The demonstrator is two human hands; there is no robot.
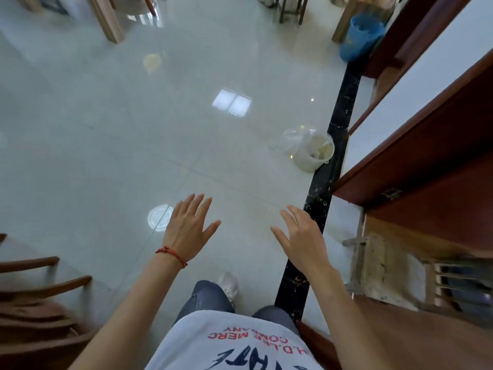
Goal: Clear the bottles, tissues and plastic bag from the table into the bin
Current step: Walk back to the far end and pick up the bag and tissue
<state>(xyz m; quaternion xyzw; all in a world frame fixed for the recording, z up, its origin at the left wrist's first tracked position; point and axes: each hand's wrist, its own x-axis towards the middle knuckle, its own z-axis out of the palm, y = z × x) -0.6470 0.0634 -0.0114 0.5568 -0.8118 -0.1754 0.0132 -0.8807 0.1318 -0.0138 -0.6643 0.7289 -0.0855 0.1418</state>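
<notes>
A small white bin with a clear plastic liner stands on the floor ahead and to the right, against a black floor strip; pale rubbish shows inside it. My left hand and my right hand are both held out in front of me above the tiled floor, fingers spread, holding nothing. A red string bracelet circles my left wrist. Both hands are well short of the bin. No table, bottles or tissues are in view.
A blue bin stands at the far right by a wooden leg. Dark wooden door frames line the right side. A wooden chair is at my lower left. A wooden stool sits lower right.
</notes>
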